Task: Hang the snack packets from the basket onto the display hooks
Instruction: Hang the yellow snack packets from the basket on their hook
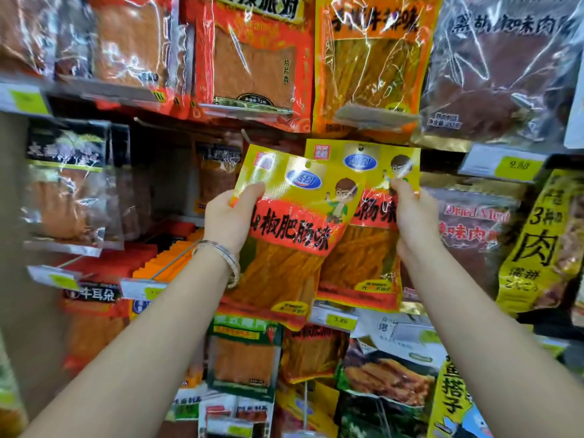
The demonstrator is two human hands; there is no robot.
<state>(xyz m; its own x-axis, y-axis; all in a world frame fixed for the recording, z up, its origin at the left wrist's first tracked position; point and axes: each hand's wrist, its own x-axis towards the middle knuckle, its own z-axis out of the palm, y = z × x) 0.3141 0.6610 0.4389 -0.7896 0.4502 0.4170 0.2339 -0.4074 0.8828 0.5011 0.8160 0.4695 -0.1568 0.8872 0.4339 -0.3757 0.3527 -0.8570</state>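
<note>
You face a tall rack (pixel 158 178) that fills the whole frame, and bags hang on it in rows so shoppers can see each front. Across the top are the big bags, like the red bag (pixel 252 58) at top middle, hanging flat and face out. In the middle of the frame are your two task things. The front yellow packet (pixel 294 245) is tipped, its top leaning left, because you hold it by just one top corner. The back yellow packet (pixel 363 260) sits straighter, just right of it and partly behind it, with its top close under the top row. I think that one goes up first, so its hole can meet a hook. I cannot tell if it is on a hook yet. Your left hand (pixel 230 216) grips the front packet, thumb on the front and fingers behind. Your right hand (pixel 414 216) pinches the back packet near its top right corner, which I think keeps the top steady. A bracelet (pixel 221 260) rings your left wrist. Below the packets is a small yellow price tag (pixel 339 319), likely at the end of a hook. Smallest of all is the little hang hole (pixel 359 149) at the back packet's top middle. The basket is not in view.
</note>
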